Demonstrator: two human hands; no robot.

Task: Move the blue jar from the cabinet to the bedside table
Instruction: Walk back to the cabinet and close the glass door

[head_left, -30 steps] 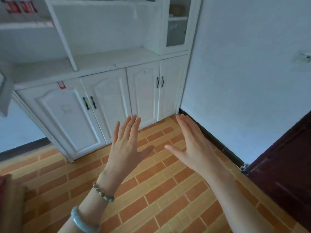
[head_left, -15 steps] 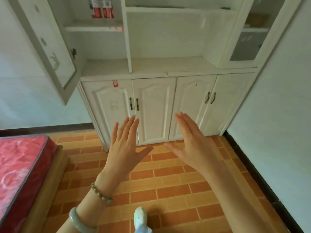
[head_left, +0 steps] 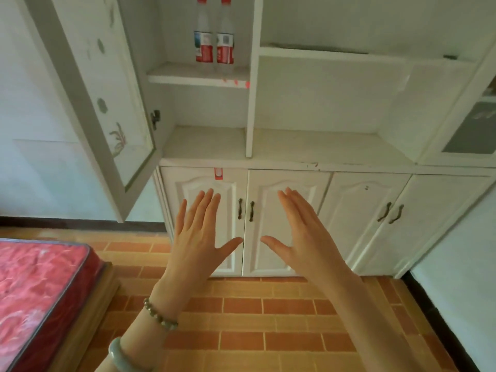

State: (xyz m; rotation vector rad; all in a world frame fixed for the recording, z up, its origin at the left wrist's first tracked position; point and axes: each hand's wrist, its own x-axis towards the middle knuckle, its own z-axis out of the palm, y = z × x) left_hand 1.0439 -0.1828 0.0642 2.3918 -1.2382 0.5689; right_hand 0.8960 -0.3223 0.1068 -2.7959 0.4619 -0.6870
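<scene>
A white cabinet (head_left: 335, 165) stands ahead of me against the wall, with open shelves above and closed lower doors. My left hand (head_left: 198, 237) and my right hand (head_left: 303, 234) are raised side by side in front of the lower doors, palms forward, fingers spread, holding nothing. No blue jar shows on any shelf in view, and no bedside table is in sight. Two clear bottles with red labels (head_left: 214, 36) stand on the upper left shelf.
The cabinet's upper left glass door (head_left: 107, 103) hangs open, swung out to the left. A bed with a red mattress (head_left: 37, 291) fills the lower left. The floor is orange brick tile (head_left: 268, 318). A white wall closes the right side (head_left: 461, 264).
My view has swung left and upward: the cabinet moved to centre, its upper shelves and bottles came into sight, and the bed appeared at the left. Both hands kept their raised, spread pose.
</scene>
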